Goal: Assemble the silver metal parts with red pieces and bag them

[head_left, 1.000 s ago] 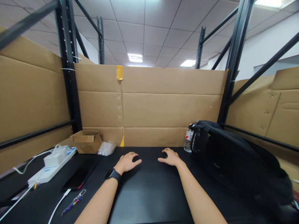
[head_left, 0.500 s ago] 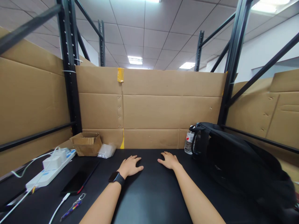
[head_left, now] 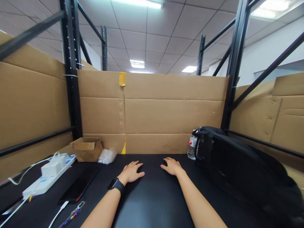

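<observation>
My left hand (head_left: pixel 131 172) rests palm down on the black tabletop (head_left: pixel 152 202), fingers stretched out and thumb apart. A dark smartwatch (head_left: pixel 116 185) is strapped round that wrist. My right hand (head_left: pixel 173 166) also lies flat on the table, with its fingers spread. Neither hand holds anything. To the left of my left hand are a clear plastic bag (head_left: pixel 107 156) and a black phone (head_left: pixel 79 186). A water bottle (head_left: pixel 191 148) and a large black backpack (head_left: pixel 242 177) stand to the right of my right hand.
A small open cardboard box (head_left: pixel 86 151) sits at the back left. Near it lies a white power strip (head_left: pixel 45 182) with plugged-in chargers and cables. A keychain strap (head_left: pixel 71 215) lies front left. Cardboard panels (head_left: pixel 152 117) and dark metal shelf posts (head_left: pixel 71 72) enclose the table.
The camera view has tilted up slightly, so the scene sits a little lower. Both hands stay flat in the same places on the table.
</observation>
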Available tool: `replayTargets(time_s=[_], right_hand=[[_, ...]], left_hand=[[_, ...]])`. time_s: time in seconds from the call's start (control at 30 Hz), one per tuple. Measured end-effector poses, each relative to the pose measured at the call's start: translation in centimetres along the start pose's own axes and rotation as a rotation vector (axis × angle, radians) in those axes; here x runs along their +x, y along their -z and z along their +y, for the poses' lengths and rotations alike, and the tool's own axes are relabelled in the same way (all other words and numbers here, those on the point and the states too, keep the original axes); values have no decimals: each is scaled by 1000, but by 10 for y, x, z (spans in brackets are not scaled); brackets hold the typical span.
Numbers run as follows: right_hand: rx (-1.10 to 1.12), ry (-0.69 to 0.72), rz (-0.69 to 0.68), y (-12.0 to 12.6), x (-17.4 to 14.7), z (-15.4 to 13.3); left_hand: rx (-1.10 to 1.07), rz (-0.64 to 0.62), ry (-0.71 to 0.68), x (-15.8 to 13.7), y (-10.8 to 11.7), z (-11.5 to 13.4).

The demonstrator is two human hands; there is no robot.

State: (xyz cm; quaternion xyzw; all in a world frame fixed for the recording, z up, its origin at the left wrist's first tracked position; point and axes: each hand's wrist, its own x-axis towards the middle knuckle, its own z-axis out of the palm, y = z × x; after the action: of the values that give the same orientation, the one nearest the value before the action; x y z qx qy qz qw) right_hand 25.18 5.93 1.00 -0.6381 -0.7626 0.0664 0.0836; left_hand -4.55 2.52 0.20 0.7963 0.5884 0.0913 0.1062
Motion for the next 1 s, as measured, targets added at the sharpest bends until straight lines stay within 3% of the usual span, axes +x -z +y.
replayTargets(time_s=[0.43,0.7,1.0], right_hand=[[12,-1,-12,3,-1,-1],[155,76,-63,22,-7,21],[154,-35,18,26,-5,26]], left_hand=[[16,-3,-10,2,-3,-3],[9,11,-27,0,-1,-3],[4,23,-34,0,-1,-3]])
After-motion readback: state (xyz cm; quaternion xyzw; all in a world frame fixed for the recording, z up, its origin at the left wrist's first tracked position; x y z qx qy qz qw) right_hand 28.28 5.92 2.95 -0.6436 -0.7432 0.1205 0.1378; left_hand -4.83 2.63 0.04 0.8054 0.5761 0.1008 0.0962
